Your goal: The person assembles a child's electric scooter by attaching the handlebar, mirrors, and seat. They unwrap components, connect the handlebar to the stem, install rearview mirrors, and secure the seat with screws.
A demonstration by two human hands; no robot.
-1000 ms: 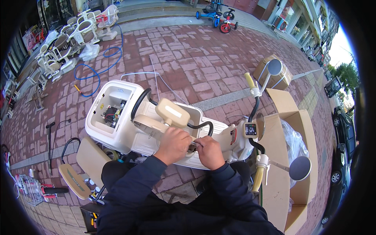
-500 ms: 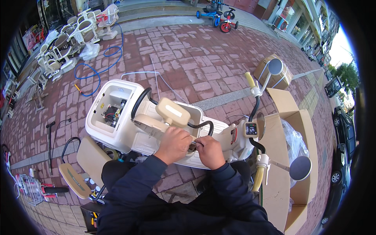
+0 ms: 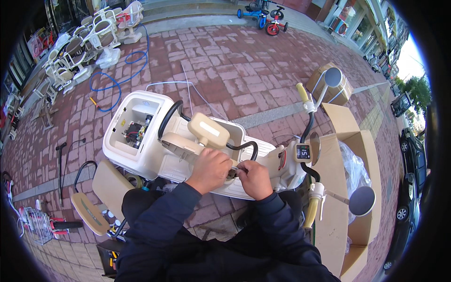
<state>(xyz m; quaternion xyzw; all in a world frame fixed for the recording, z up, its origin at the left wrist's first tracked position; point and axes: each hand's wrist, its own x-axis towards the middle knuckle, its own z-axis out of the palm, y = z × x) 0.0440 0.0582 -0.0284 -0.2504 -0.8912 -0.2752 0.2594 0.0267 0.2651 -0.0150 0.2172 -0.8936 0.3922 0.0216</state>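
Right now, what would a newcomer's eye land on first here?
First, the cream scooter across the middle, with the left hand and right hand close together over it, just below a beige pad with black tubes. Next, the exposed wiring inside its open rear compartment, left of centre. Then the big open cardboard box beside the handlebar, on the right.

"Where are the hands?"
"Both over the scooter (image 3: pixel 174 169). The left hand (image 3: pixel 210 170) curls against its beige panel (image 3: pixel 181 144); the right hand (image 3: pixel 255 179) pinches a small part (image 3: pixel 239 169), mostly hidden."
"And around the scooter?"
"An opened cardboard box (image 3: pixel 330 202) beside its handlebars (image 3: pixel 308 127), a tan seat (image 3: pixel 112 188) near its rear compartment (image 3: pixel 117 152), a red tricycle (image 3: pixel 272 28) well beyond its far side."
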